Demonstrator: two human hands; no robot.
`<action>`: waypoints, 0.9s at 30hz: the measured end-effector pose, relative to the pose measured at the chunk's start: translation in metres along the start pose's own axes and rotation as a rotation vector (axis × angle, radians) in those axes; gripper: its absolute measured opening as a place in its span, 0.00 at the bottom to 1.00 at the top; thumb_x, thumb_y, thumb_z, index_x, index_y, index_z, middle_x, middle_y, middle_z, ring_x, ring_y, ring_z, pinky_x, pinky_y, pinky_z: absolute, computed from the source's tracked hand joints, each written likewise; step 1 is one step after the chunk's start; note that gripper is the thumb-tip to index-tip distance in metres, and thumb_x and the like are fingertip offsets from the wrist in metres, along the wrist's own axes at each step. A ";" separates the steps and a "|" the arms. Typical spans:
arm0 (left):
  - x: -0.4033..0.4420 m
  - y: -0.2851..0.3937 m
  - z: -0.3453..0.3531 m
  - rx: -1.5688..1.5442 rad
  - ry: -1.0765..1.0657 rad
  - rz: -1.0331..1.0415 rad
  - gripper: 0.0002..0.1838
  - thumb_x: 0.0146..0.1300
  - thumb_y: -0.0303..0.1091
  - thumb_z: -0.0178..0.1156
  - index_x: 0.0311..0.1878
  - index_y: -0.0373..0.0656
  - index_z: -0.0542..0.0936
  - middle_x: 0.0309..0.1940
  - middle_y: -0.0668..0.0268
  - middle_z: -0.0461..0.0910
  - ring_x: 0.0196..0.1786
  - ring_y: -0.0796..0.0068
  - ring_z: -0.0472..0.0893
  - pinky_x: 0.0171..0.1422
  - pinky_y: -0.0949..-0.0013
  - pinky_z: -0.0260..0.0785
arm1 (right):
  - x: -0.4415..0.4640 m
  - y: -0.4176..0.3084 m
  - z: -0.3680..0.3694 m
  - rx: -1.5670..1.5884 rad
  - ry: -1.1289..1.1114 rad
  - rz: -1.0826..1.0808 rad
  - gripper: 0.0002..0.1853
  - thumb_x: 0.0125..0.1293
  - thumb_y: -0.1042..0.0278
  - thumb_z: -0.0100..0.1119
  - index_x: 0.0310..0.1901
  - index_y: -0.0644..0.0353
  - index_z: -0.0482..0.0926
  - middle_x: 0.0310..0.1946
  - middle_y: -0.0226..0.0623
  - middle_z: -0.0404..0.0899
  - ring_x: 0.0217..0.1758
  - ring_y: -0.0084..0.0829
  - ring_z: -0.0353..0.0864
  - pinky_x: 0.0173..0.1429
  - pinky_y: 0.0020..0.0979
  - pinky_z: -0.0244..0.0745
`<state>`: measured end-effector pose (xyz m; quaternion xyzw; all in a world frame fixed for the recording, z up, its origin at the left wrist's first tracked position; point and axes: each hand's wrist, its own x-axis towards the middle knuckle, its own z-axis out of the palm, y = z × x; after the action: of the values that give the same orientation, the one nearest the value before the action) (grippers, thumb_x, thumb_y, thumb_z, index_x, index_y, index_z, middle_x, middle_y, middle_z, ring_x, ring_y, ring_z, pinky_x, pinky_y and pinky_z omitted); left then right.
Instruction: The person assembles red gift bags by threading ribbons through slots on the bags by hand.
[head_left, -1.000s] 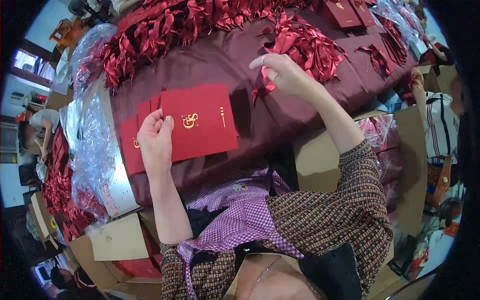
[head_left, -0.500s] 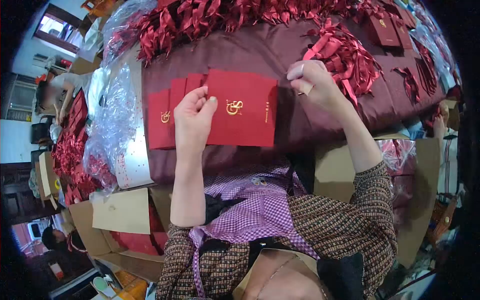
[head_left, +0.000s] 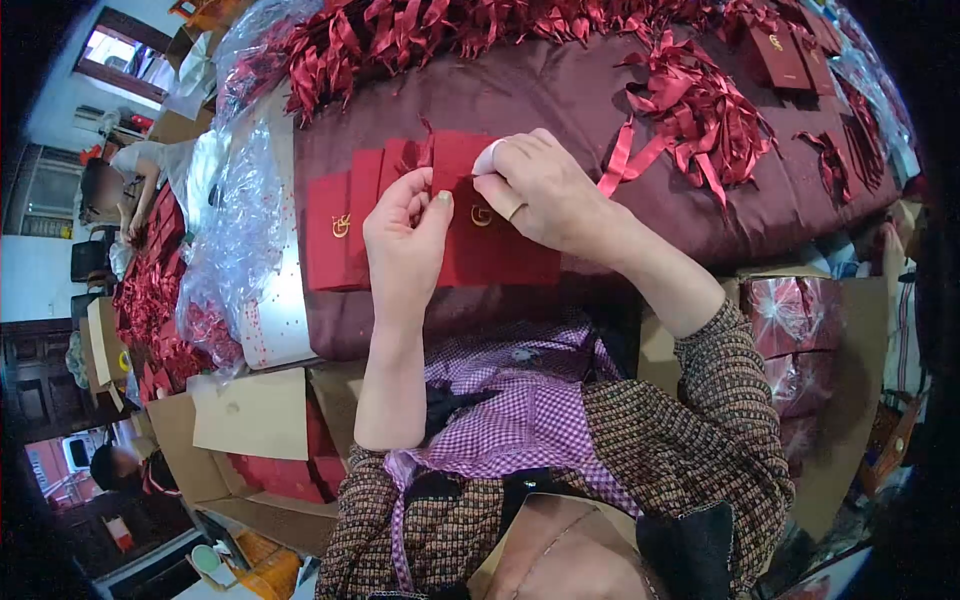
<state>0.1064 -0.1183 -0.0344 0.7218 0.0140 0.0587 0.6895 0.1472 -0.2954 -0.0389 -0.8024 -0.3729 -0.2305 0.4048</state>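
A flat red gift bag [head_left: 515, 262] with gold lettering lies before me on the dark red cloth. My left hand [head_left: 408, 225] is closed in a pinch at its left edge, thumb on top. My right hand [head_left: 535, 190] covers the bag's upper right part, with thumb and fingers pressed together. White tape wraps one right fingertip and a gold ring is on that hand; what it pinches is hidden. A short bit of red ribbon [head_left: 427, 150] sticks up near the bag's upper left corner. More red gift bags [head_left: 328, 255] overlap under and left of my left hand.
A heap of red satin ribbons [head_left: 700, 125] lies to the right, with a long row of ribbons [head_left: 420, 35] at the back. Finished-looking bags [head_left: 778, 58] stand far right. Clear plastic wrap [head_left: 235, 200] and an open cardboard box [head_left: 250, 415] are left; another person [head_left: 140, 175] sits beyond.
My right hand has moved left from beside the ribbon heap onto the bag's upper part. My left hand keeps its pinch at the bag's edge. The whole view has shifted slightly.
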 end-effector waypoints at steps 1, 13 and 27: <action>-0.001 0.001 0.003 0.004 0.024 0.026 0.15 0.63 0.19 0.59 0.53 0.30 0.76 0.34 0.71 0.78 0.36 0.87 0.75 0.41 0.83 0.69 | 0.002 0.000 0.000 -0.017 -0.006 0.007 0.06 0.58 0.74 0.61 0.34 0.60 0.73 0.29 0.37 0.77 0.34 0.38 0.77 0.42 0.35 0.66; -0.014 0.000 0.013 0.187 0.095 0.226 0.13 0.61 0.21 0.61 0.49 0.32 0.80 0.31 0.70 0.78 0.33 0.86 0.75 0.38 0.79 0.70 | 0.011 -0.009 -0.006 0.064 -0.149 0.190 0.04 0.57 0.72 0.55 0.29 0.61 0.71 0.23 0.43 0.77 0.31 0.47 0.78 0.39 0.41 0.67; -0.025 0.019 0.008 0.208 -0.035 0.259 0.12 0.68 0.25 0.56 0.52 0.31 0.79 0.38 0.59 0.84 0.41 0.79 0.80 0.47 0.75 0.72 | 0.018 -0.011 -0.028 0.112 -0.227 0.167 0.06 0.57 0.70 0.57 0.31 0.63 0.76 0.24 0.51 0.79 0.32 0.55 0.79 0.37 0.48 0.71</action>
<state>0.0814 -0.1293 -0.0177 0.7859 -0.0852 0.1329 0.5978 0.1473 -0.3063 -0.0060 -0.8277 -0.3606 -0.0825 0.4219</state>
